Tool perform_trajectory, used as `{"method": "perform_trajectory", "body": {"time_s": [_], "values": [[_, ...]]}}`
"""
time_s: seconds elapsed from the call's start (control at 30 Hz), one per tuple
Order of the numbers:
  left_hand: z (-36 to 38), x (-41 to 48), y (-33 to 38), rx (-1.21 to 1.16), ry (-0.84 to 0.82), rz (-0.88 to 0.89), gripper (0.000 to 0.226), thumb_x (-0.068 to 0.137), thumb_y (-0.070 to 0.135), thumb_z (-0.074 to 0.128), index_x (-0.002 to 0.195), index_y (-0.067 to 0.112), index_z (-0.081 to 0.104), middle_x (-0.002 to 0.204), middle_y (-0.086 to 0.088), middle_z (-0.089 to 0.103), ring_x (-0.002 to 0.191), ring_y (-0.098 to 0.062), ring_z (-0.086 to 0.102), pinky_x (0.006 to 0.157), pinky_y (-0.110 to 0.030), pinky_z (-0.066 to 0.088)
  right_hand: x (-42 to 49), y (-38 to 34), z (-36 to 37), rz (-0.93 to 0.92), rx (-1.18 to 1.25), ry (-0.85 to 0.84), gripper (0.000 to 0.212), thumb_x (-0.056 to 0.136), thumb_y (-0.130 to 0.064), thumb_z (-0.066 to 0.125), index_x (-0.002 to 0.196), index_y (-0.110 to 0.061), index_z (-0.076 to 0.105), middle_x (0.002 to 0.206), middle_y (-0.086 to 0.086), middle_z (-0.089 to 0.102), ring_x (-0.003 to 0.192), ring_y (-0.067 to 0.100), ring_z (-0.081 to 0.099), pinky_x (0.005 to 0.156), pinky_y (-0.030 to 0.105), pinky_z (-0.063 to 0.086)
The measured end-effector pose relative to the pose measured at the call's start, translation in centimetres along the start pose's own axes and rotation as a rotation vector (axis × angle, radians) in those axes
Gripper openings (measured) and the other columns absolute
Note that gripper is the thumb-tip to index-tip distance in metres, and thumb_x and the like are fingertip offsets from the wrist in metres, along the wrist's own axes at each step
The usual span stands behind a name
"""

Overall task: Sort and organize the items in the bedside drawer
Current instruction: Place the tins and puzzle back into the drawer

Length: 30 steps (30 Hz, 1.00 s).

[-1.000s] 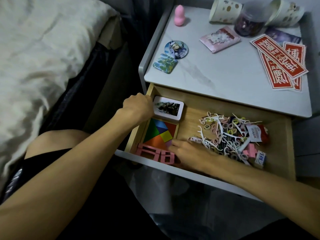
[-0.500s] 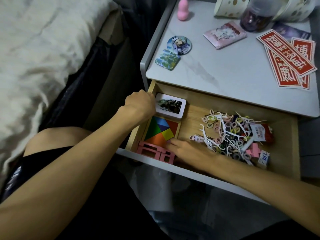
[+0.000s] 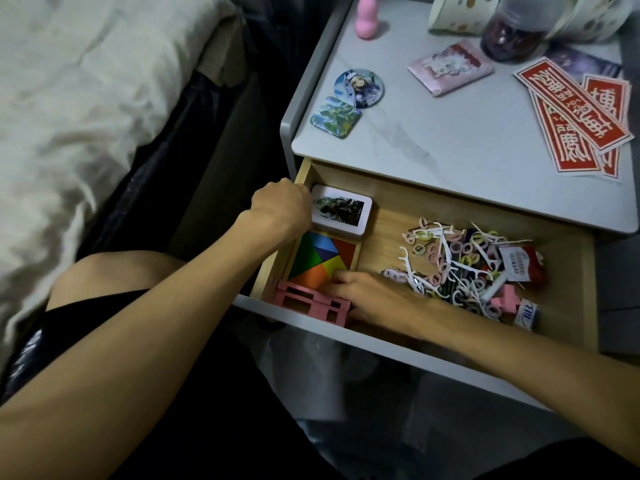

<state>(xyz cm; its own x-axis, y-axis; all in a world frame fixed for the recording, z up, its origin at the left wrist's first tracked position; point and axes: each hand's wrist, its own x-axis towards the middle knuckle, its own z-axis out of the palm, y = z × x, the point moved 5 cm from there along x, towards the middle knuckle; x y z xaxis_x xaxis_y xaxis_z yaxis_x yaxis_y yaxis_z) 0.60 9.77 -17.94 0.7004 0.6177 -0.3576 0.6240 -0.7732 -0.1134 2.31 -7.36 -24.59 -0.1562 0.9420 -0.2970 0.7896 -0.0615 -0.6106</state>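
Observation:
The wooden drawer is pulled out. In its far left corner lies a white tin with a picture on the lid; my left hand is curled round its left end. In front of it sits a coloured tangram tray, then a pink slotted frame at the front edge. My right hand lies flat, thumb on the tangram's near right corner, fingers stretched against the frame's right end. A tangle of floss picks and hair ties fills the drawer's right half.
The grey nightstand top carries two badges, a pink figure, a pink packet, red stickers, a jar and cups. A red-white packet and small box lie at the drawer's right. The bed is on the left.
My right hand has slid a little left, onto the tangram's corner and the pink frame. My left hand stays at the tin. The view has shifted slightly.

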Motion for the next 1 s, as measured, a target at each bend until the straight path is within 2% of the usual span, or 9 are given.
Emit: {"method": "perform_trajectory", "body": {"time_s": [0.1,0.4,0.5,0.57,0.63,0.7,0.8,0.93,1.0], "values": [[-0.1,-0.1,-0.1,0.001,-0.006,-0.009,0.033,0.098,0.027,0.057,0.123,0.005,0.058,0.111,-0.012,0.063,0.098,-0.031,0.064,0.067,-0.035,0.047,-0.3,-0.3,-0.2,-0.041,-0.075,0.094,0.049,0.09,-0.015,0.064,0.135,-0.027,0.051,0.133,-0.003,0.051,0.117,0.014,0.055,0.096,0.034,0.051],[-1.8,-2.0,1.0,0.205,0.115,-0.006,0.026,0.1,0.02,0.05,0.123,0.009,0.057,0.104,-0.009,0.062,0.095,-0.03,0.063,0.061,-0.033,0.038,-1.8,0.1,-1.4,0.061,-0.147,0.062,0.071,0.08,-0.009,0.074,0.141,-0.024,0.041,0.135,0.001,0.046,0.114,0.023,0.056,0.093,0.038,0.051],[-3.2,-3.4,2.1,0.286,0.282,0.027,0.015,0.1,0.02,0.049,0.106,0.016,0.062,0.072,-0.001,0.048,0.071,-0.022,0.053,0.051,-0.029,0.023,-5.3,1.0,-5.1,0.201,-0.15,0.146,0.041,0.089,-0.019,0.069,0.128,-0.022,0.057,0.124,-0.005,0.056,0.106,0.01,0.056,0.093,0.021,0.044],[-4.1,-4.1,3.2,0.221,0.362,0.067,0.015,0.099,0.023,0.05,0.101,0.016,0.063,0.084,-0.003,0.059,0.079,-0.025,0.06,0.056,-0.032,0.025,-9.0,3.0,-7.9,0.379,-0.22,0.219,0.012,0.093,-0.025,0.064,0.105,-0.026,0.065,0.105,-0.009,0.064,0.092,0.008,0.062,0.086,0.026,0.051],[-4.1,-3.9,4.6,0.093,0.387,0.175,0.018,0.096,0.031,0.054,0.101,0.016,0.064,0.102,-0.008,0.066,0.093,-0.031,0.064,0.063,-0.033,0.031,-12.8,5.9,-10.0,0.602,-0.314,0.27,0.005,0.091,-0.026,0.062,0.088,-0.029,0.063,0.089,-0.005,0.068,0.082,0.017,0.066,0.075,0.034,0.055],[-3.7,-3.5,6.8,-0.136,0.289,0.324,0.026,0.089,0.041,0.059,0.102,0.02,0.067,0.106,-0.009,0.068,0.1,-0.034,0.064,0.071,-0.035,0.044,-16.3,8.2,-10.2,0.778,-0.363,0.188,0.004,0.087,-0.027,0.063,0.084,-0.026,0.061,0.086,-0.001,0.067,0.083,0.021,0.065,0.07,0.033,0.052],[-2.8,-3.9,11.1,-0.379,0.091,0.544,0.026,0.088,0.039,0.064,0.109,0.024,0.068,0.109,-0.005,0.07,0.104,-0.029,0.063,0.082,-0.039,0.051,-19.1,9.5,-8.3,0.859,-0.332,0.064,0.02,0.084,-0.031,0.069,0.099,-0.021,0.058,0.1,0.001,0.064,0.09,0.019,0.059,0.063,0.027,0.041],[-1.0,-4.7,16.1,-0.384,0.007,0.713,0.024,0.088,0.032,0.066,0.11,0.023,0.066,0.108,-0.007,0.071,0.098,-0.028,0.065,0.081,-0.042,0.053,-18.9,9.4,-6.3,0.808,-0.441,0.137,0.042,0.086,-0.031,0.066,0.122,-0.018,0.048,0.122,0.004,0.058,0.104,0.025,0.06,0.072,0.031,0.045],[0.3,-4.4,17.7,-0.368,-0.039,0.711,0.033,0.089,0.031,0.064,0.121,0.025,0.06,0.113,-0.009,0.07,0.1,-0.029,0.065,0.082,-0.042,0.054,-18.6,9.4,-5.8,0.807,-0.465,0.143,0.049,0.087,-0.028,0.064,0.13,-0.017,0.043,0.127,0.006,0.058,0.105,0.026,0.062,0.076,0.034,0.048]]}}
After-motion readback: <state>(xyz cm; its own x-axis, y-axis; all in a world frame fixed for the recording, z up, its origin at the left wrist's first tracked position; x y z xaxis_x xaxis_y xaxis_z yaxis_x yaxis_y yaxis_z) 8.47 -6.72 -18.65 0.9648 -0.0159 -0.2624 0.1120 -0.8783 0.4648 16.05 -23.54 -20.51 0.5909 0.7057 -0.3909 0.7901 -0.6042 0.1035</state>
